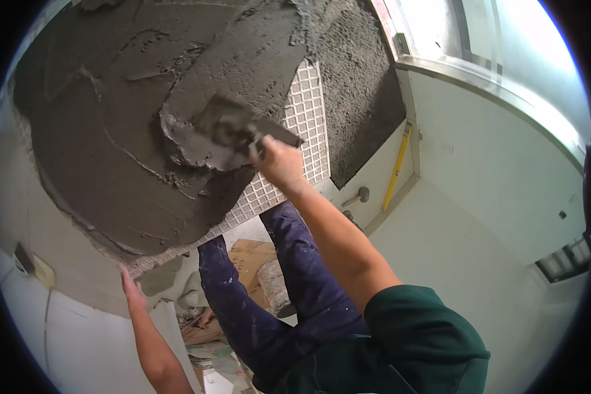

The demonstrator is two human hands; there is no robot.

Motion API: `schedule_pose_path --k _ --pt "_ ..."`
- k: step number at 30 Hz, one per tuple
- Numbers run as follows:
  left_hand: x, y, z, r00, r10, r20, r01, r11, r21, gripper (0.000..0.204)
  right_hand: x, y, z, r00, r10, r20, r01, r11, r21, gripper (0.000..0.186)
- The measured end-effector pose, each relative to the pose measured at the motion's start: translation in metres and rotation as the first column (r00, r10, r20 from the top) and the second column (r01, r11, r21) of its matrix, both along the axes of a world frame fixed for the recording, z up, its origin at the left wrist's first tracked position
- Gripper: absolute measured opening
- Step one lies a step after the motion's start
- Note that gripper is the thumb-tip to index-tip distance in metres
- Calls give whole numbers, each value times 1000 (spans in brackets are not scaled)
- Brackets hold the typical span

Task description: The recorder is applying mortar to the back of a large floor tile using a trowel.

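Right fingers: the right hand [281, 163] has its fingers curled around the handle of a trowel [230, 125].
Trowel: it lies over the mortar [131, 125], one end reaching across the bare ribbed strip at the panel's right side; it looks blurred, so whether the blade touches all along is hard to say.
Left fingers: the left hand [132, 289] is at the panel's lower left corner, its fingertips by the edge; I cannot tell whether they pinch it or merely rest there.
Panel: the panel [313, 105] has a gridded, pale back (showing along its right and lower edges), the rest being under thick grey mortar with ridges and swirls.
Beside the panel: a coarse grey bed [361, 92] to the right.
Right-hand wall side: a yellow level [397, 171] leans aslant, with a mallet [360, 196] near it.
Below: dark blue trousers [243, 308], and cardboard [244, 257] between the legs.
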State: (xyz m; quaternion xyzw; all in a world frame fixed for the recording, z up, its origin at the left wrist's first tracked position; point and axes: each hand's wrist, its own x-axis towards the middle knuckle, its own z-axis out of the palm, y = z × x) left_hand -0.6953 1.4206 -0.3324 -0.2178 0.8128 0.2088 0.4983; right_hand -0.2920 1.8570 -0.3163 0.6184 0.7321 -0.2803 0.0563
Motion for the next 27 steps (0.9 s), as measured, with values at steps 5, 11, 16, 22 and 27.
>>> schedule_pose_path --k 5,11,16,22,27 --pt "15 21 -10 1000 -16 -8 16 1000 6 104 85 77 -29 872 -463 157 427 878 218 45" --pt "7 12 -10 996 -92 -7 92 996 8 103 163 112 -39 768 -632 103 606 769 203 52" --pt "-3 -4 -6 996 -87 -28 86 996 -25 95 140 151 -20 761 -608 -229 570 794 -212 40" --pt "8 5 3 995 -96 -40 95 995 -33 90 -54 225 10 954 -281 103 298 872 -388 45" --pt "-10 -27 -7 993 -64 -101 75 992 105 91 -111 121 -8 857 474 -200 -492 641 -589 56"
